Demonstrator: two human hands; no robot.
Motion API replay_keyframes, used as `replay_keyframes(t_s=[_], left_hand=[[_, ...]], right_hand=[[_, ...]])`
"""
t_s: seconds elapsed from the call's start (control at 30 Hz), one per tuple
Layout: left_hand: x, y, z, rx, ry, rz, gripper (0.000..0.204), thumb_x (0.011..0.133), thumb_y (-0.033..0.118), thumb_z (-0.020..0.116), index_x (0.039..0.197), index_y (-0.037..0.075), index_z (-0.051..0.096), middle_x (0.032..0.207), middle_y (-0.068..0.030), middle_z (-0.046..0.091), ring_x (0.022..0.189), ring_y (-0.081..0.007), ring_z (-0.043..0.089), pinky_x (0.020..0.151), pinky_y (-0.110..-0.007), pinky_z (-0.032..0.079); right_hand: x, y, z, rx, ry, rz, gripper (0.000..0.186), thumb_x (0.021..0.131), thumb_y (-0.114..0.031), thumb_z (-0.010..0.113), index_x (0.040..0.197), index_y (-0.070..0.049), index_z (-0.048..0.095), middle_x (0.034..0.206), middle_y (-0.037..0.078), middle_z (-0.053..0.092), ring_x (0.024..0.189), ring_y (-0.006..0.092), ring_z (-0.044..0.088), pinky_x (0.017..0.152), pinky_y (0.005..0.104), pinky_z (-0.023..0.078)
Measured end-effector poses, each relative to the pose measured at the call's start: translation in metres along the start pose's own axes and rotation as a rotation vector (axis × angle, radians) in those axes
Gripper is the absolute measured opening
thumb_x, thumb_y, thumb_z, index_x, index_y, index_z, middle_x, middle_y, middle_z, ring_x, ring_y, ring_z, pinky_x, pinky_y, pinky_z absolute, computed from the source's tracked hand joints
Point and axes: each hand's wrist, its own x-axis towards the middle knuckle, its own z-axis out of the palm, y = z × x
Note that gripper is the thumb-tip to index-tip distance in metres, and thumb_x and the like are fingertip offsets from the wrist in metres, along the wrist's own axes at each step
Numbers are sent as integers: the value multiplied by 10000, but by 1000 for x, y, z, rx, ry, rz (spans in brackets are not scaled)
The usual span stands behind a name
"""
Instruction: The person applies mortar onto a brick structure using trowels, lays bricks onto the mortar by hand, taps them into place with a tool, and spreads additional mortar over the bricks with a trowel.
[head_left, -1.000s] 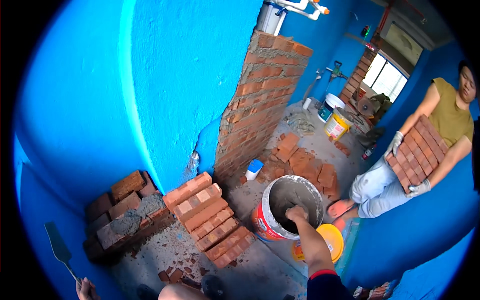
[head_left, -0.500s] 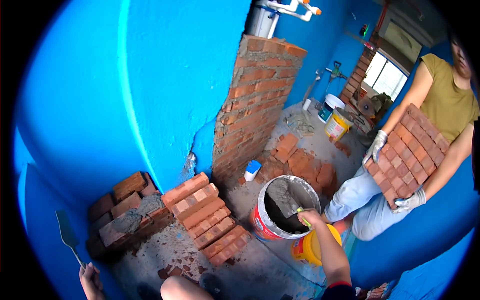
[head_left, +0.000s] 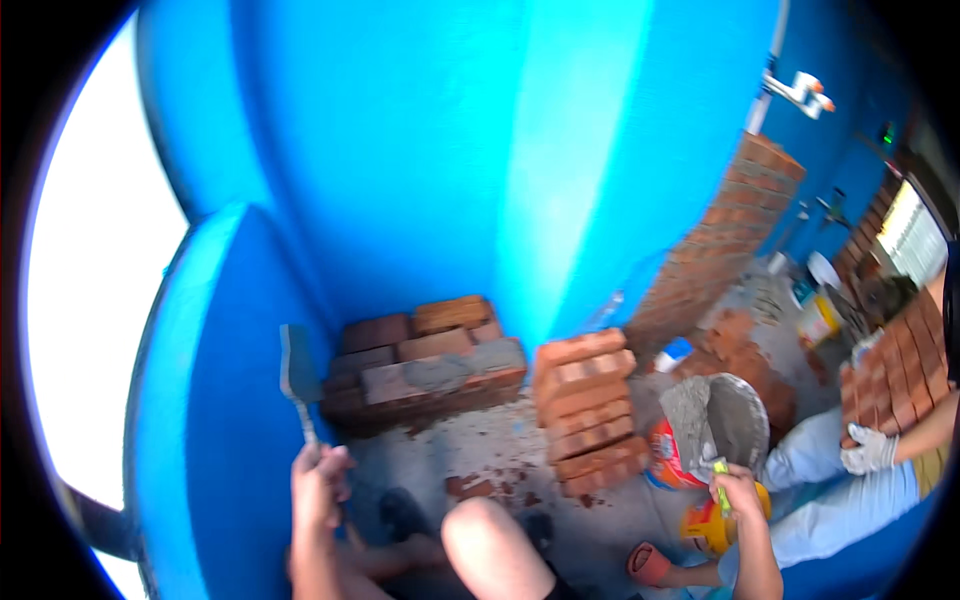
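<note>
My left hand (head_left: 318,485) is closed around the handle of a flat-bladed brick trowel (head_left: 300,368), its blade raised in front of the blue wall. In my right hand (head_left: 738,490) is the green handle of a second trowel (head_left: 721,490). A heap of wet grey mortar (head_left: 686,412) lies on this trowel at the left rim of the mortar bucket (head_left: 764,425). Ahead of me stands a low brick course (head_left: 345,405) against the wall, with a patch of mortar (head_left: 440,372) spread on its right part. Between it and the bucket lies a stack of red bricks (head_left: 590,415).
At the right a co-worker in gloves (head_left: 868,450) holds a slab of bricks (head_left: 900,365). A yellow bucket (head_left: 708,525) stands below the mortar bucket. Behind are a brick partition (head_left: 705,235), a blue-and-white container (head_left: 673,354) and broken bricks (head_left: 735,345). Brick crumbs litter the floor.
My view has swung left toward the low brick course. The mortar-laden trowel in my right hand has risen from inside the bucket to its left rim. My left hand still holds its trowel.
</note>
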Motion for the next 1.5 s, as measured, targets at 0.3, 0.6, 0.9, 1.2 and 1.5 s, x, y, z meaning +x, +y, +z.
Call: replay_keyframes(t_s=[0.3, 0.6, 0.9, 1.2, 1.5], left_hand=[[-15, -4, -11, -54, -173, -143, 215, 850, 92, 632, 824, 127, 422, 631, 37, 412, 473, -54, 347, 399, -209, 252], [-21, -23, 7, 219, -424, 96, 234, 859, 224, 666, 808, 53, 513, 671, -36, 508, 629, -130, 467, 586, -291, 411], [-9, -19, 7, 190, -400, 75, 280, 818, 246, 699, 827, 40, 510, 693, -92, 541, 649, -183, 503, 625, -323, 436], [-12, -13, 20, 179, -427, 108, 296, 802, 235, 729, 790, 67, 487, 672, -45, 507, 637, -145, 463, 595, -296, 409], [1, 7, -1, -188, -177, -6, 256, 843, 60, 650, 753, 130, 420, 598, 32, 434, 432, -53, 328, 388, -206, 247]], right_hand=[[42, -20, 284, 2, -686, 53, 211, 761, -56, 602, 955, 24, 624, 692, 64, 582, 572, 152, 558, 509, 269, 422], [85, -87, 538, -1026, -415, -978, 335, 737, -271, 688, 1043, -139, 654, 924, 138, 671, 933, 335, 633, 791, 455, 510], [48, -50, 612, -1119, -288, -1421, 401, 726, -164, 713, 1107, -112, 595, 972, 81, 610, 936, 284, 591, 765, 415, 463], [55, -44, 551, -837, -249, -948, 377, 869, -316, 627, 1124, -74, 492, 1056, 196, 573, 922, 421, 608, 753, 530, 493], [11, -59, 522, -211, -703, -78, 352, 929, -368, 543, 1008, -25, 545, 796, 124, 619, 607, 220, 614, 515, 355, 485]])
